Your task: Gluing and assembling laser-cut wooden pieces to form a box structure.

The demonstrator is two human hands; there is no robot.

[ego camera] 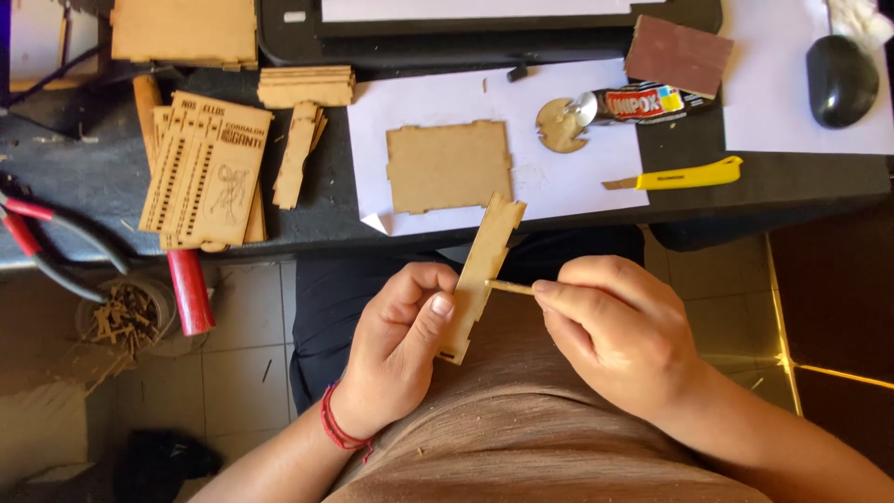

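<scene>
Dark bench (307, 210) ahead w/ white paper. My left hand (400, 345) fingers pinch a notched wooden strip (482, 270), upright over my lap. Right hand (619, 335) fingers pinch a thin wooden stick (510, 287), tip touching strip's edge. Beyond, on paper: flat wooden panel (449, 166), glue tube (638, 102), yellow cutter (684, 175).

A narrow notched wooden strip (481, 275) — thin, pale brown, laser-cut with square tabs along its edges — is standing almost upright, leaning slightly to the right, above the person's lap and just in front of the desk (307, 200) edge. The left hand (402, 335) is pinching its lower half between thumb and fingers. A thin wooden stick (510, 287) — short, lying nearly level — is touching the strip's right edge near mid-height, its other end pinched in the fingertips of the right hand (616, 331).
</scene>
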